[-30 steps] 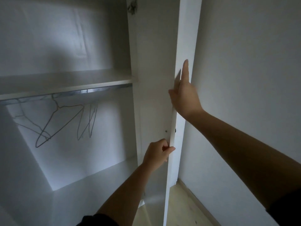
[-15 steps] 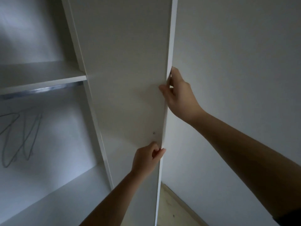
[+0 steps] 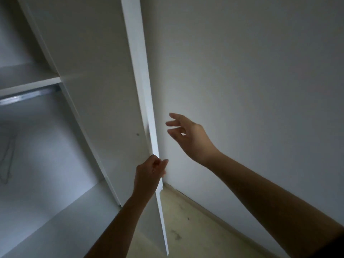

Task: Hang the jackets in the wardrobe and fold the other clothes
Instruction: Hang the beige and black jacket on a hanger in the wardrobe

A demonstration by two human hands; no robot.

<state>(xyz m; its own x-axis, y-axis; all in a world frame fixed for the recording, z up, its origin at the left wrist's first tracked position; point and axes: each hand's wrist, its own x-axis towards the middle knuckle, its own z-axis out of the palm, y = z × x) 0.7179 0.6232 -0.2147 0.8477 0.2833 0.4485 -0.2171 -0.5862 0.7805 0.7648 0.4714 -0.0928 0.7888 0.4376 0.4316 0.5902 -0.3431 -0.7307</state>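
The room is dim and grey. Cool light pools on the wardrobe (image 3: 48, 149) back panel at left and catches the door (image 3: 147, 101) edge; the left hand (image 3: 150, 174) is in shadow. Verticals lean from wide-angle distortion.

Left grip (image 3: 151, 174): lower centre of frame, fingers curled, thumb and fingers pinching the edge of the wardrobe door (image 3: 143, 94).
Left arm (image 3: 119, 220): bare forearm rising from the bottom edge, wrist straight.
Right grip (image 3: 189, 138): mid-frame, fingers loosely spread, touching nothing.
Right arm (image 3: 260, 187): bare forearm stretched in from the lower right.
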